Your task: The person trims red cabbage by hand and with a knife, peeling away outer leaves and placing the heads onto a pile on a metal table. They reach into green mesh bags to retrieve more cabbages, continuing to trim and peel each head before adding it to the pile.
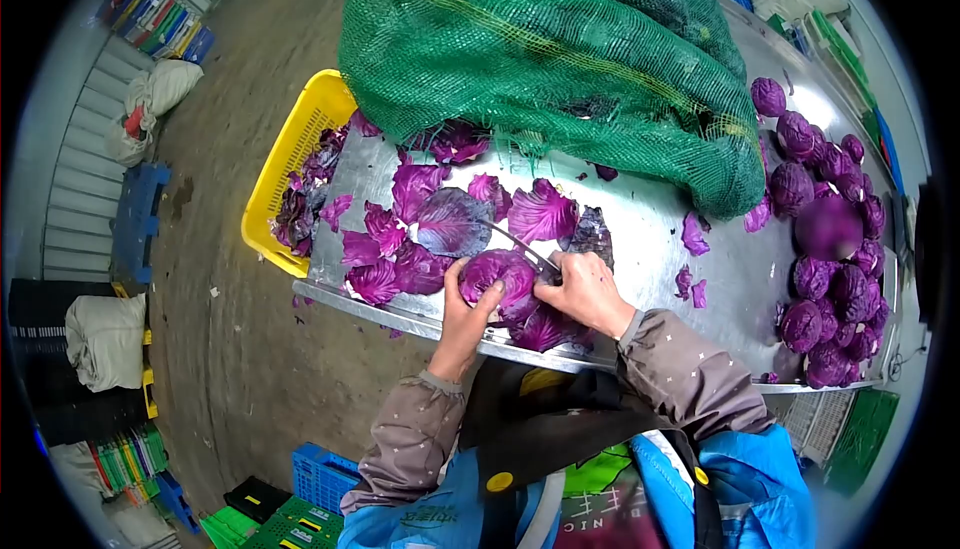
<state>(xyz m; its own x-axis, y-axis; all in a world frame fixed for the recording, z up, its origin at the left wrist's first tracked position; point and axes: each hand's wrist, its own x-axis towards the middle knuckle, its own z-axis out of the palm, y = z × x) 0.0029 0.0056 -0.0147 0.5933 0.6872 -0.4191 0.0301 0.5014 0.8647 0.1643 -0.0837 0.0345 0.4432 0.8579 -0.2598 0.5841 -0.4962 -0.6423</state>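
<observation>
Near the front edge of the metal table, my left hand (466, 311) is closed around the left side of a red cabbage (497, 277). My right hand (588, 292) grips a knife (522, 245), its thin blade pointing up and to the left past the cabbage. The right thumb is close to the cabbage's right side; whether it touches cannot be made out. The knife's handle is mostly hidden in the fist. Loose purple leaves (543, 212) lie around both hands, and one large dull outer leaf (453, 222) rests just beyond the cabbage.
A large green mesh sack (560, 49) covers the back of the metal table (640, 239). Several red cabbages (852, 294) are heaped along its right end. At the left end stands a yellow crate (268, 189) with leaf scraps. Blue (325, 471) and green crates (290, 526) sit on the floor.
</observation>
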